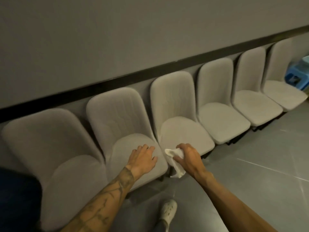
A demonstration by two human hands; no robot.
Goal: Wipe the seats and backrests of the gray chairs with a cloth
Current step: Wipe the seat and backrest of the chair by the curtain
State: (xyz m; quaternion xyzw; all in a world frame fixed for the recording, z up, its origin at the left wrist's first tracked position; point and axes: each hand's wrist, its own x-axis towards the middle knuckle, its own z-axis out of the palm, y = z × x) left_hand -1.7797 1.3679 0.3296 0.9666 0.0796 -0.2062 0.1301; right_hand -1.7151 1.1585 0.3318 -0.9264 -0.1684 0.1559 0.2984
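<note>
Along the foot of a gray wall (117,39), under a black strip (150,69), six gray upholstered chairs stand side by side in a row that runs from the near left to the far right.

The left hand (143,156) lies palm down on the seat of the second chair (120,118) from the left, near that seat's front right corner. Its fingers are spread and only slightly bent, and it holds nothing. The forearm behind it is tattooed.

The right hand (187,156) is just beside it, at the front left corner of the third chair (175,104), with fingers and thumb curled round a bunched white cloth (175,163). One end of the cloth sticks out past the fingers toward the gap between the two seats. The other end hangs below the hand, in front of the seat's front edge. Motion blur hides whether the cloth touches the upholstery.

The first chair (50,148) fills the lower left. The remaining three recede to the right, the farthest just beside a blue plastic stool (294,77) at the right edge.

On the gray tiled floor (259,164), a foot in a white clog (168,210) shows between the two forearms.
</note>
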